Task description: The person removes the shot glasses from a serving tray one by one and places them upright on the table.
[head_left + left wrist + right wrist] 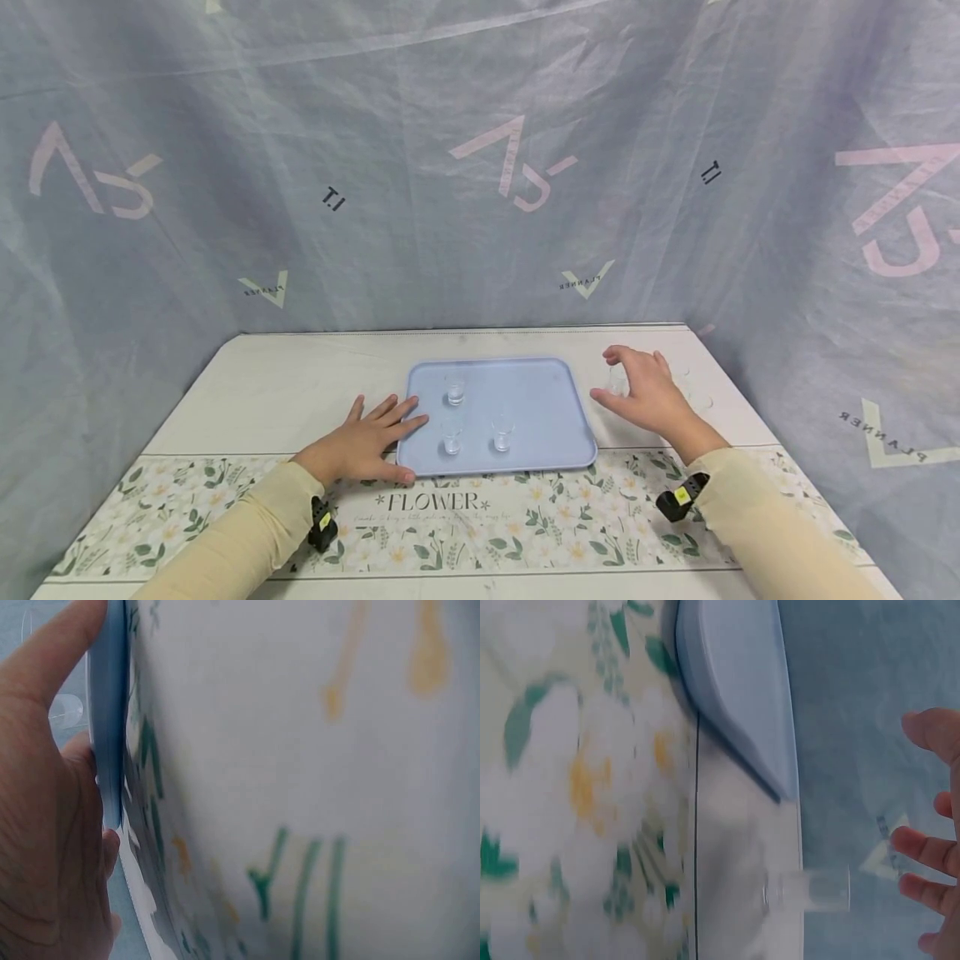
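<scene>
Spread fingers of my left hand [367, 443] lie over the left rim of a light blue tray [532, 392], its thumb by the front left corner. On the tray stand three small clear glasses: one at the back [454, 392], one at the front left [452, 439] and one at the front right [502, 435]. To the tray's right, my right hand [643, 390] has thumb and fingers apart, with a clear glass [617, 382] seen in the gap. The right wrist view shows a glass [810, 891] upright on the table, apart from the fingertips [915, 844].
Faint outlines of clear glassware [703, 401] show right of my right hand. The white table cover [315, 367] has a floral band [487, 533] along the front. Grey-blue cloth [420, 208] hangs behind the table and at both sides.
</scene>
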Tool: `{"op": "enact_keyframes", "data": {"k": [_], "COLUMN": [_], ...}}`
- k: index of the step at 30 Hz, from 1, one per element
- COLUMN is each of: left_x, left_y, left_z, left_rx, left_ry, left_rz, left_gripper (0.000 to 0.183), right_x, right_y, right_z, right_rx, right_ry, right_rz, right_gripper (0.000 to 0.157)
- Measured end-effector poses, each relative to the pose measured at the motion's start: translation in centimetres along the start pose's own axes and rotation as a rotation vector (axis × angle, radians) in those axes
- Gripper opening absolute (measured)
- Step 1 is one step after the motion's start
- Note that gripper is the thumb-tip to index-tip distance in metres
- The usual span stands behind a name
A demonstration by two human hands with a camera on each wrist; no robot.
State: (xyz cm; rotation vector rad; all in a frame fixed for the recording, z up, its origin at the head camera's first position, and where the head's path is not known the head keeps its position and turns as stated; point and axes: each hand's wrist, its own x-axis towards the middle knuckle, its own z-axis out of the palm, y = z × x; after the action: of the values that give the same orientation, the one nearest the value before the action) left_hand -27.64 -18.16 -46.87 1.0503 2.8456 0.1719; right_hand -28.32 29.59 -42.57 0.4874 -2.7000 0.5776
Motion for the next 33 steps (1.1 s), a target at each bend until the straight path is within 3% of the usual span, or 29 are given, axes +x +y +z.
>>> {"op": "enact_keyframes", "data": {"k": [12,23,33], "left_x": [0.1,-0.1,0.0], "left_y": [-0.1,0.2,0.0], "left_z": [0.1,-0.2,-0.1], "left_rx": [-0.003,-0.011,-0.018], "left_ry": [-0.004,-0.008,-0.009], "left_rz": [-0.007,-0.005,-0.011], "left_gripper": [0.097,0.098,0.1], "right_x": [1.2,0.9,0.6], "right_y": [-2.6,-4.5,-6.1], "right_z": [2.5,4.6,6.1], "right_rx": [0.044,0.146,0.191], "right_ry": [-0.028,-0.116,-0.231], "right_rz": [-0.072,-0.128,-0.124], "right_gripper": [0.064,0.063,0.064]}}
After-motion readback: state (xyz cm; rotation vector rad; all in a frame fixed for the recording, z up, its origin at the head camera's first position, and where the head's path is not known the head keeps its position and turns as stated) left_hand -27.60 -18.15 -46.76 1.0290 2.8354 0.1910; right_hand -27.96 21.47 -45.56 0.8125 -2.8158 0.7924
